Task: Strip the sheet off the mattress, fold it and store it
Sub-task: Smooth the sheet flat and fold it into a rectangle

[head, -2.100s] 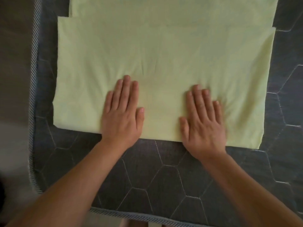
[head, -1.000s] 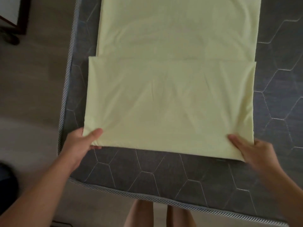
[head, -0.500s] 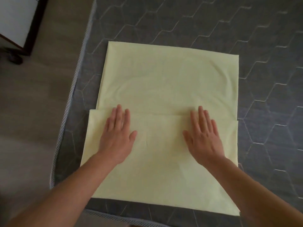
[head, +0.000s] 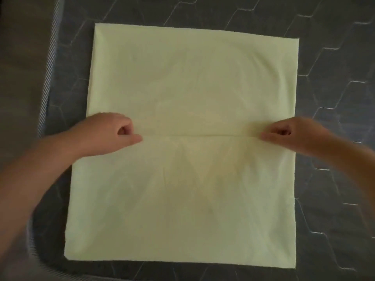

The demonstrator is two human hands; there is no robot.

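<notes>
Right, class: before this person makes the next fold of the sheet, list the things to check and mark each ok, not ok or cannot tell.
1. Left hand pinches the folded edge: ok.
2. Right hand pinches the same edge: ok.
3. Sheet lies flat, with only faint creases: ok.
4. Side edges of the layers line up: not ok, the lower layer sticks out on the left.
5. Sheet lies wholly on the mattress: ok.
6. Grip catches every layer: cannot tell.

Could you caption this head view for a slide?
Both hands, left hand and right hand, pinch the folded sheet's edge.
</notes>
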